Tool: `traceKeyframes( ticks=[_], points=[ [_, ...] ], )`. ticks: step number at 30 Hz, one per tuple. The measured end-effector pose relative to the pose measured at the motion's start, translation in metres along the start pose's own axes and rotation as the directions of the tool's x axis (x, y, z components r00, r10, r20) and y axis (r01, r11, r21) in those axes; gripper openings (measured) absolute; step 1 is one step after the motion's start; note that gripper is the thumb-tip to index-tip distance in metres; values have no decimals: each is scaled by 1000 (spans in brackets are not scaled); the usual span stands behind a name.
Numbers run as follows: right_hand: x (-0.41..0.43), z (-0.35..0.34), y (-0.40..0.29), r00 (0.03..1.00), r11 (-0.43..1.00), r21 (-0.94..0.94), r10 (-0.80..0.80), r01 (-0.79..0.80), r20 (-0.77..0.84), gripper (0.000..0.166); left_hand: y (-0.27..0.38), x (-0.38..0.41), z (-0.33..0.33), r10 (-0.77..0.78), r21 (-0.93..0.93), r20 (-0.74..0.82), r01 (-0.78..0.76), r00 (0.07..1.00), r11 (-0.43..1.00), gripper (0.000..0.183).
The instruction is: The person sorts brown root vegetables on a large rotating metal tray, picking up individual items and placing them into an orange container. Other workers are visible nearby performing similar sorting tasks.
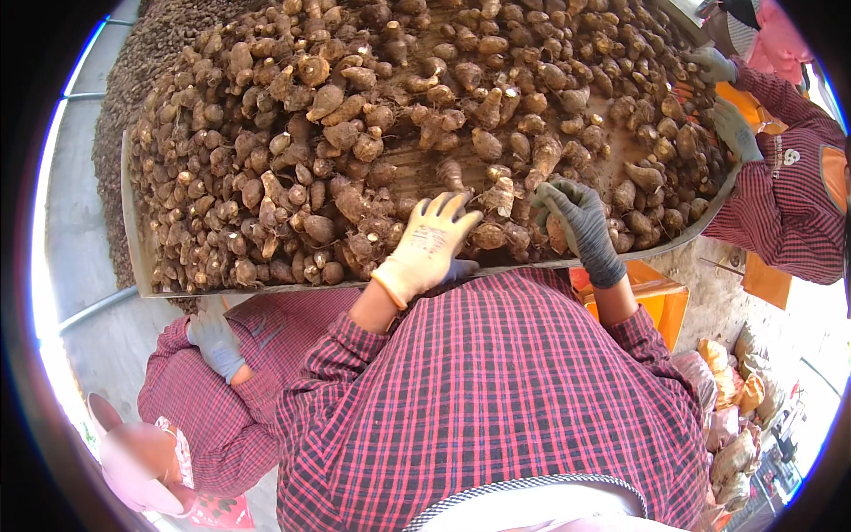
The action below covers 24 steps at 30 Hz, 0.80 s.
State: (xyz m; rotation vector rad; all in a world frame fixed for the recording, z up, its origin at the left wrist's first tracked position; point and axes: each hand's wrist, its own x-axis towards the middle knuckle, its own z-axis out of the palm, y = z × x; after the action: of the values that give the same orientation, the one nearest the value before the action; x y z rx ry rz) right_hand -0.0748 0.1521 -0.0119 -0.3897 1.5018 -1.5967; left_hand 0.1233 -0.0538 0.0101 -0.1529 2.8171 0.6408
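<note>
Many brown, rooty corms that look like taro (326, 102) cover a broad sorting table with a raised metal rim (518, 266). My left hand (429, 243), in a cream glove with dark fingertips, rests palm down over the corms at the near rim, fingers spread; nothing shows in its grasp. Gloved in dark grey, my right hand (578, 219) is bent over the corms to the right, its fingers curled beside a reddish-brown corm (557, 234). Whether it grips that corm is hidden. Between the hands lies a corm with pale, papery husk (500, 197).
A co-worker in a checked smock (791, 179) reaches gloved hands onto the table's right end. Another co-worker (206, 392) is close on my left. Orange crates (655, 299) stand below the rim, filled sacks (731, 425) at lower right. A larger corm heap (113, 133) lies beyond the left edge.
</note>
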Motion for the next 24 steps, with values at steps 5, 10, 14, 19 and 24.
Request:
traceKeyframes(
  ticks=[5, 10, 14, 19, 24],
  points=[
    [2, 23, 5, 997, 949, -309, -55, 70, 58, 44, -3, 2, 10, -27, 47, 44, 25, 999, 999, 66],
    [0, 42, -1, 970, 666, -738, 96, 103, 222, 71, 13, 9, -7, 88, -132, -205, -116, 975, 984, 71],
    [-8, 60, -19, 971, 429, -873, -158, 232, 180, 54, 13, 22, 6, 58, -22, -463, -77, 884, 997, 69],
    [-6, 68, -30, 916, 715, -615, -401, 333, 30, 48, 12, 39, -3, -425, -812, -278, 25, 862, 583, 53],
    [-1, 37, -29, 991, 992, -42, -115, 118, 72, 64, -18, 38, 7, -237, -926, -368, -333, 899, 178, 59]
  ],
)
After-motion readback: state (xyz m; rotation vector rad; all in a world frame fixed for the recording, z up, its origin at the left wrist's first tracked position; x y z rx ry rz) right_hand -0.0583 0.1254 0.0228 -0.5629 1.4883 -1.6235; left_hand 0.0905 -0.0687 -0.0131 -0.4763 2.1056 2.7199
